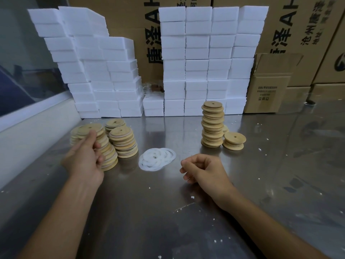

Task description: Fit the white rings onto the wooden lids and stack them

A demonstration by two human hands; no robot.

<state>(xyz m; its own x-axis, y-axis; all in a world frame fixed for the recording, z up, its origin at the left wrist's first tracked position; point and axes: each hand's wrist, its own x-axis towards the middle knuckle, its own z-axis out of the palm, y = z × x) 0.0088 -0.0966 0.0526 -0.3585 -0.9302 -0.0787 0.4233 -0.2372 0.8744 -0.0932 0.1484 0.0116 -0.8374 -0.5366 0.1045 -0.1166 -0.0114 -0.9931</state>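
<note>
Bench (168, 212): steel, fills the lower frame. Cartons (308, 34) and white foam blocks (196, 62) line the top. Ringed lids (123, 141) stand in stacks at centre left; bare lids (212, 124) stand in a tall stack at centre right. Loose rings (156, 158) lie between them at centre. My left hand (84, 159) is blurred against the leaning left stack; I cannot tell whether its fingers grip a lid. My right hand (203, 171) rests on the bench, fingers loosely curled, holding nothing.
</note>
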